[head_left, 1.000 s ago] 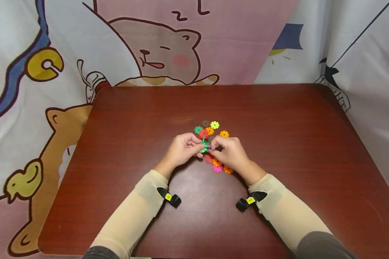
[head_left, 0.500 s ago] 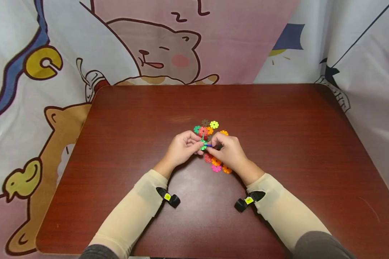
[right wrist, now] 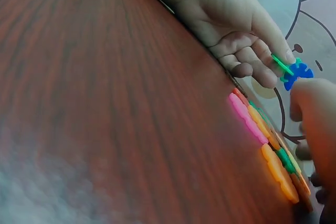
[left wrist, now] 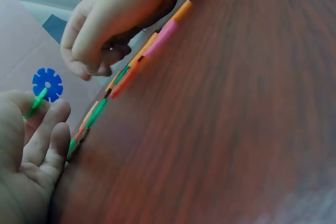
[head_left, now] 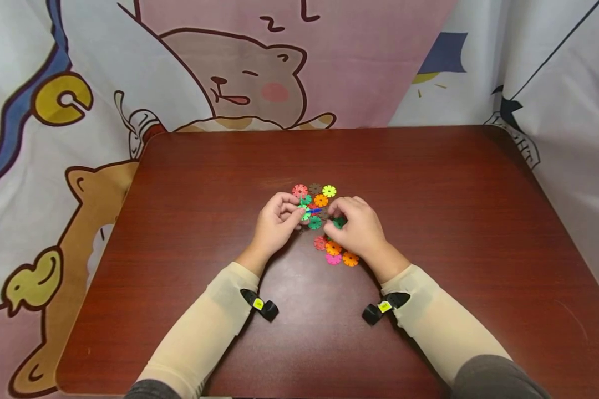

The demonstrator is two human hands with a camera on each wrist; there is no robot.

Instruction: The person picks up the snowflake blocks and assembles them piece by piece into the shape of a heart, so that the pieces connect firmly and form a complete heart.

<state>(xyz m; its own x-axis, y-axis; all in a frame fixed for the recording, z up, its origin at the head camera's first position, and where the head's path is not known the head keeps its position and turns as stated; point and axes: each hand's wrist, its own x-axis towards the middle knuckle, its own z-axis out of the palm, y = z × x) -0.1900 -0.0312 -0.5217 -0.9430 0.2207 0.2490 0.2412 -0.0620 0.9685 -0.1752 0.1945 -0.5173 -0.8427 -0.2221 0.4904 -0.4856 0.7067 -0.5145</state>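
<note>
Since blue disc [left wrist: 40, 81] has been let go by right hand [head_left: 356, 227], it is left jutting from green piece [head_left: 304, 213], so presumably joined; green piece pinched by left hand [head_left: 274, 221]; right fingers loosely curled, nothing held, near green piece; loose discs [head_left: 324, 203] strewn around it

The left grip [head_left: 277, 223] pinches a green disc [head_left: 306, 214] joined to a blue disc [head_left: 316, 210], while a pink disc [head_left: 333, 259] lies on the near side of the right grip [head_left: 359, 228].

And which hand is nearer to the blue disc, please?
Left: left hand pinches the green piece carrying the blue disc; right hand is apart, to the disc's right.
</note>
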